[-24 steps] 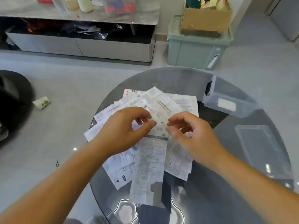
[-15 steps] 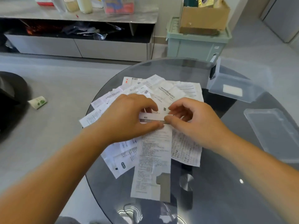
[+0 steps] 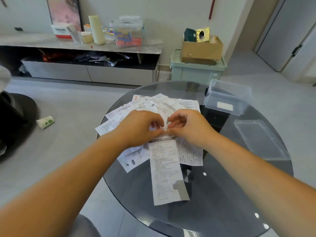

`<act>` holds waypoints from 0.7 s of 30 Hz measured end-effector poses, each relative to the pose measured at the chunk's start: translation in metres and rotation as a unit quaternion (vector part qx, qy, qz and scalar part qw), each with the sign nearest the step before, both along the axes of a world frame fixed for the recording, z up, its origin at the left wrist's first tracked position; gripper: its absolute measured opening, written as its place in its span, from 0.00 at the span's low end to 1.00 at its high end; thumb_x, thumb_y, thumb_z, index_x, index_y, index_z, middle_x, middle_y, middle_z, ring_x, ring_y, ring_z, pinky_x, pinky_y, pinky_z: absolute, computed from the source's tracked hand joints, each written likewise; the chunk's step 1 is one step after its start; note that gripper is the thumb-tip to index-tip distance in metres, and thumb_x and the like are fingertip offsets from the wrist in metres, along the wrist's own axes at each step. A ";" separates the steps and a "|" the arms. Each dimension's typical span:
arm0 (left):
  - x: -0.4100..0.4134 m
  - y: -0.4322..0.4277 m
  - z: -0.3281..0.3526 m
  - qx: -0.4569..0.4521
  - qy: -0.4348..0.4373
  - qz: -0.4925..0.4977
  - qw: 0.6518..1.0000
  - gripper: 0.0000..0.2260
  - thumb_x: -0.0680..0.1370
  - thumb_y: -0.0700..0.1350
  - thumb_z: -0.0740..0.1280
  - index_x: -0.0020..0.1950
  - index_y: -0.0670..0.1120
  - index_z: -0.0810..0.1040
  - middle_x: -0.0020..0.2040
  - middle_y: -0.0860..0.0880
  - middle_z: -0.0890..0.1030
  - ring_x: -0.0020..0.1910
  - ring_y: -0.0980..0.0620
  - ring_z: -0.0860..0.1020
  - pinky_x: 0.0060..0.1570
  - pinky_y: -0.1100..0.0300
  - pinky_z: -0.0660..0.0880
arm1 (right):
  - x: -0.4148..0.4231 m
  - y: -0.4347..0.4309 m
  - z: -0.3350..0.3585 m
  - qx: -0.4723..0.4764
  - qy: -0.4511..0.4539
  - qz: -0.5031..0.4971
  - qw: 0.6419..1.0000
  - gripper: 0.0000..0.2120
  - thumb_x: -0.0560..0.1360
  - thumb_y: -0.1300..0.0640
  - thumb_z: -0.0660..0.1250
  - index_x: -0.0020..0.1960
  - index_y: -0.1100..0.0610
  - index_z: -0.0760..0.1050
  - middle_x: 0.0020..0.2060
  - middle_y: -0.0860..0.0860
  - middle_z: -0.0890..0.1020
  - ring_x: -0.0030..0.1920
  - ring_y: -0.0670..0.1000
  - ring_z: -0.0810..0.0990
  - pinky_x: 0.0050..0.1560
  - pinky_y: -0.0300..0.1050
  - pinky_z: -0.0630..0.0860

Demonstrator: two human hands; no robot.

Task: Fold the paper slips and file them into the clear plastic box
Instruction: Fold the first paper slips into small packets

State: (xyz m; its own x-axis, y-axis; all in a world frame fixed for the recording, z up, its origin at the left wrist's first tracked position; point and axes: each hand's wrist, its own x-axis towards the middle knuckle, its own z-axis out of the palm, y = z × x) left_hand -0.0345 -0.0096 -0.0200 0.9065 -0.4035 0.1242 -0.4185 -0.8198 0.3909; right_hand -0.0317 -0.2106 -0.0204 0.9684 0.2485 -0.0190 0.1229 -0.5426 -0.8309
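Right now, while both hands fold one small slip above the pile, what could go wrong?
1. The left hand and right hand pinch the small white paper slip directly over the loose pile of white printed slips; a neighbouring sheet might get caught in the fold.
2. Slips at the pile's left overhang the round dark glass table; a careless brush could push them to the floor.

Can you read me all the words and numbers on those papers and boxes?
No text here can be read for sure.
Slips: lots of print and a barcode, all too small and blurred.
White and red box on the shelf: one dark word, blurred.
Clear box: its white label looks blank.
Pack on the floor: green print, too blurred.
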 end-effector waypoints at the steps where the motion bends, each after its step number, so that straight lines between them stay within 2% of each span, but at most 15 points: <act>1: -0.005 -0.001 0.001 0.015 -0.007 -0.003 1.000 0.11 0.79 0.56 0.68 0.57 0.54 0.82 0.52 0.57 0.83 0.50 0.56 0.79 0.55 0.53 0.77 | -0.001 -0.001 0.000 0.008 0.007 0.001 1.000 0.15 0.68 0.62 0.80 0.51 0.53 0.81 0.42 0.48 0.86 0.41 0.45 0.85 0.50 0.43 0.83; 4: -0.018 -0.001 -0.001 0.030 -0.005 -0.001 1.000 0.14 0.82 0.56 0.61 0.64 0.54 0.78 0.60 0.55 0.82 0.56 0.54 0.78 0.59 0.52 0.75 | -0.007 -0.002 -0.001 0.021 0.010 -0.010 1.000 0.14 0.68 0.66 0.79 0.49 0.55 0.81 0.39 0.51 0.86 0.41 0.48 0.86 0.50 0.49 0.84; 7: -0.027 -0.001 -0.003 0.034 0.006 0.005 0.999 0.19 0.83 0.59 0.59 0.70 0.53 0.74 0.65 0.53 0.79 0.61 0.52 0.77 0.62 0.52 0.74 | -0.017 -0.006 0.003 0.036 0.004 -0.037 0.999 0.13 0.69 0.68 0.78 0.47 0.55 0.81 0.37 0.50 0.86 0.39 0.48 0.86 0.48 0.47 0.84; 12: -0.041 -0.015 0.001 0.061 -0.054 -0.001 0.997 0.22 0.81 0.61 0.61 0.71 0.52 0.73 0.66 0.54 0.78 0.63 0.51 0.75 0.65 0.54 0.70 | -0.036 -0.032 0.010 0.070 0.003 -0.096 0.993 0.11 0.69 0.68 0.78 0.47 0.58 0.81 0.38 0.52 0.86 0.40 0.49 0.86 0.46 0.42 0.83; 14: -0.049 -0.031 0.006 0.027 -0.053 -0.008 0.998 0.22 0.81 0.59 0.63 0.72 0.52 0.72 0.68 0.54 0.76 0.67 0.52 0.74 0.67 0.56 0.68 | -0.046 -0.047 0.013 0.094 0.007 -0.113 0.989 0.11 0.69 0.68 0.78 0.48 0.58 0.81 0.39 0.53 0.86 0.42 0.51 0.87 0.46 0.43 0.83; 15: -0.053 -0.041 0.009 -0.011 -0.023 -0.007 1.000 0.22 0.80 0.58 0.65 0.72 0.52 0.72 0.69 0.54 0.76 0.67 0.53 0.74 0.67 0.57 0.69 | -0.050 -0.054 0.014 0.108 0.009 -0.116 0.987 0.11 0.69 0.68 0.78 0.49 0.59 0.81 0.39 0.53 0.87 0.42 0.52 0.87 0.47 0.45 0.84; 17: -0.059 -0.059 0.014 -0.102 0.050 0.001 0.994 0.21 0.79 0.56 0.68 0.71 0.53 0.73 0.64 0.54 0.79 0.61 0.55 0.77 0.64 0.56 0.74 | -0.059 -0.070 0.017 0.133 0.008 -0.122 0.984 0.11 0.70 0.67 0.78 0.49 0.59 0.81 0.40 0.54 0.87 0.43 0.55 0.86 0.48 0.47 0.84; 19: -0.062 -0.075 0.015 -0.145 0.106 0.011 0.984 0.19 0.78 0.55 0.71 0.68 0.54 0.76 0.54 0.52 0.81 0.50 0.57 0.79 0.54 0.58 0.77 | -0.068 -0.086 0.019 0.150 -0.003 -0.129 0.980 0.11 0.70 0.68 0.77 0.49 0.59 0.81 0.40 0.55 0.87 0.44 0.56 0.86 0.47 0.47 0.84; 21: -0.065 -0.087 0.017 -0.183 0.164 0.017 0.969 0.16 0.77 0.50 0.72 0.64 0.50 0.79 0.46 0.51 0.83 0.44 0.55 0.82 0.48 0.58 0.80 | -0.077 -0.100 0.019 0.159 -0.009 -0.131 0.979 0.10 0.70 0.68 0.77 0.48 0.59 0.81 0.40 0.54 0.86 0.45 0.56 0.86 0.46 0.45 0.84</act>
State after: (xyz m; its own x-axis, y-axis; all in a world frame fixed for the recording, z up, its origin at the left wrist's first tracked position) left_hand -0.0996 -0.0968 -0.0034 0.9336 -0.3555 -0.0441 -0.1968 -0.6119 0.7661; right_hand -0.1086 -0.3106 -0.0018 0.9992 -0.0171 0.0367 0.0307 -0.2712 -0.9620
